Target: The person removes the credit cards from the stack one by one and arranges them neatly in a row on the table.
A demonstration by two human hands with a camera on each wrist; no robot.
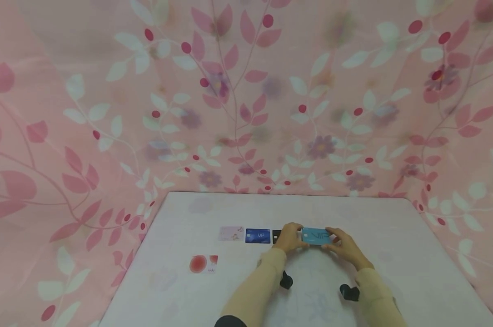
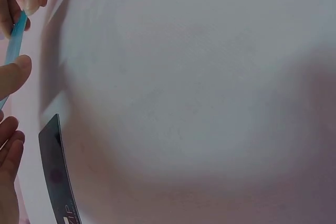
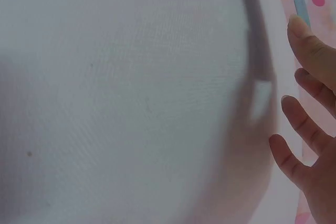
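Observation:
A light blue card (image 1: 315, 236) printed with "VIP" is held up off the table between both hands. My left hand (image 1: 289, 237) grips its left end; the thumb (image 2: 16, 75) shows against the card in the left wrist view. At the opposite end my right hand (image 1: 346, 247) pinches the edge, and in the right wrist view its lower fingers (image 3: 302, 121) are spread away from the card. Just beside the left hand lies a black card (image 1: 276, 236), partly hidden by that hand in the head view.
Left of the black card, a dark blue VIP card (image 1: 257, 235) and a pale pink flowered card (image 1: 231, 233) lie in a row. Nearer the front left is a white card with a red circle (image 1: 198, 264). Pink floral cloth (image 1: 246, 113) surrounds the white table (image 1: 168, 299).

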